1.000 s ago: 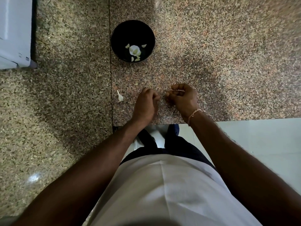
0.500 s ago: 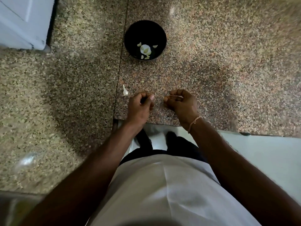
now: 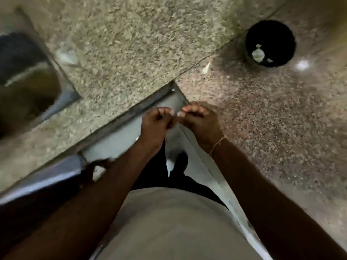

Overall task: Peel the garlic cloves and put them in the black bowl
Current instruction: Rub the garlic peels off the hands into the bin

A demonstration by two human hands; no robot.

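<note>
Beyond the counter's front edge, over the pale floor, the left hand (image 3: pixel 156 124) and the right hand (image 3: pixel 201 121) are brought close together, fingertips nearly meeting. Both have curled fingers; a small pale piece, probably a garlic clove or its skin (image 3: pixel 178 113), shows between them, at the right hand's fingertips. Motion blur prevents telling whether the left hand also pinches it. A thin cord bracelet (image 3: pixel 217 144) circles the right wrist.

The round black bowl (image 3: pixel 270 37) stands on the speckled granite counter (image 3: pixel 262 113), upper right, well apart from the hands. It contains a few pale peeled garlic pieces (image 3: pixel 258 54). A loose whitish garlic scrap (image 3: pixel 206 67) lies on the counter beside the slab seam, between bowl and hands.

Compared with half a second ago, the view has swung: the bowl, formerly top centre, now sits far right, and the seam runs diagonally. A stainless steel sink (image 3: pixel 28 87) has entered at the left edge, while the white appliance seen earlier has left the frame. The hands, previously a short gap apart above the counter, are now nearer each other and off its edge. The whole frame is blurred.
</note>
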